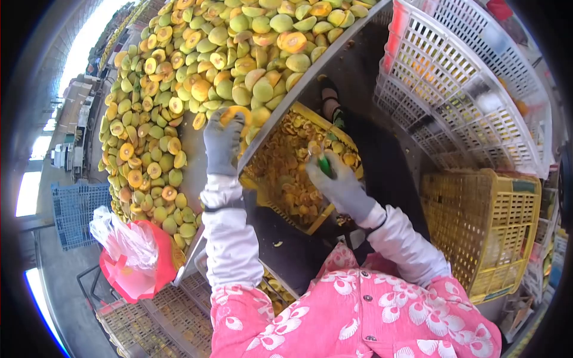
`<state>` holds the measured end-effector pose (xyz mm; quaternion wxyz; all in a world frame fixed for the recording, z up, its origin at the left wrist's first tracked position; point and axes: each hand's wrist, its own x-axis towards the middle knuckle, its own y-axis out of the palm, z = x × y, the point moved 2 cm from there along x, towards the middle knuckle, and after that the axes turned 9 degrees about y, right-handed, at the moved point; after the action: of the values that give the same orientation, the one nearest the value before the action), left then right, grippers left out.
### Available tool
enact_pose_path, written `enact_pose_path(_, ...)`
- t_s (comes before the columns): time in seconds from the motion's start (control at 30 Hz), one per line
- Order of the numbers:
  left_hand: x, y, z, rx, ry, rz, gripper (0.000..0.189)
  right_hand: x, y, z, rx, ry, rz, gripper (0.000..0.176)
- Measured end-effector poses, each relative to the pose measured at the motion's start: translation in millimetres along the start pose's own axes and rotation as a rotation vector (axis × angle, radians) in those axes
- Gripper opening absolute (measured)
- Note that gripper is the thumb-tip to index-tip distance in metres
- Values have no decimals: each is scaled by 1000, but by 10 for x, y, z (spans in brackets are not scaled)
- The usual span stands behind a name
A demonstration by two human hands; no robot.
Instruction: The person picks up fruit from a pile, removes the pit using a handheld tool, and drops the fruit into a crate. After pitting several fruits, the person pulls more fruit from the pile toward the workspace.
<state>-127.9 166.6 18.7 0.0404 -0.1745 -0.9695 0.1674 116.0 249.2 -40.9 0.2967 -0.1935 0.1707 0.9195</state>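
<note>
My left hand [224, 143], in a grey glove, is closed around a cut peach half [238, 113] at the near edge of a big heap of peach halves [209, 65]. My right hand [346, 190], also gloved in grey, grips a small tool with a green handle [324, 165]. Its metal tip is too small to make out clearly. That hand is above a yellow crate [322, 219] full of orange-brown peach scraps [280, 158], which stands below the table's edge.
A metal table rim [310, 74] runs between the heap and the crate. White crates [441, 77] are stacked at the right, above a yellow crate [459, 209]. A red bag [138, 268] hangs at the left, near a blue crate [77, 209]. Someone's foot [331, 104] shows beyond the scraps.
</note>
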Motion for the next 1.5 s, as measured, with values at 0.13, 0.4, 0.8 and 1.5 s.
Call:
enact_pose_path(0.13, -1082, 48, -462, -178, 268, 484, 48, -80, 337, 405, 161, -97, -38, 26)
enact_pose_path(0.4, -2005, -91, -284, -553, 96, 73, 48, -889, 513, 457, 396, 309, 479, 23)
enact_pose_path(0.8, -2411, -265, -570, -614, 401, -133, 68, -1390, 552, 365, -499, -472, 191, 34)
enact_pose_path(1.5, -2346, -43, -78, -988, -280, 303, 67, -1168, 413, 4, 636, 658, 1283, 27)
